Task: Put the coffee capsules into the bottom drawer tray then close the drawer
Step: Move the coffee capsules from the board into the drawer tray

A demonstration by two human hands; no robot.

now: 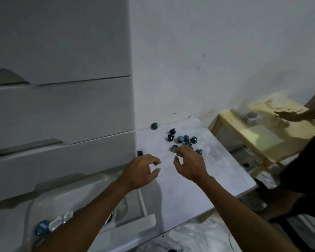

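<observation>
White drawer unit (62,106) is filling the left side: smooth matte fronts with angled cut-out grips. Its bottom drawer (135,213) is standing pulled out at near left, showing a moulded white plastic tray with rounded walls.

Pale slab (198,182), with a marbled grey-white surface and square edges, is lying just right of the unit against the white wall.

Light wooden stand (260,128) is sitting at far right; another person's hand (287,115) is hovering over it, blurred.

Both bare forearms are reaching from the near edge toward the slab, left crossing over the open drawer.

Left hand (142,171) is hanging over the slab's left edge, back up, fingers loosely curled, thumb apart from index, holding nothing visible.

Right hand (189,162) is arching over the near side of the capsule cluster, fingers curving down, thumb spread clear of them. Contact with a capsule: cannot tell.

Coffee capsules (186,140), small domed cups, mostly glossy teal, are lying scattered on the far part of the slab; two black capsules (171,134) are lying at the cluster's left. Lone teal capsule (154,126) is resting at the wall. One dark capsule (140,153) is sitting against the unit. Blue-lidded capsule (42,226) is lying in the tray beside several white ones.
</observation>
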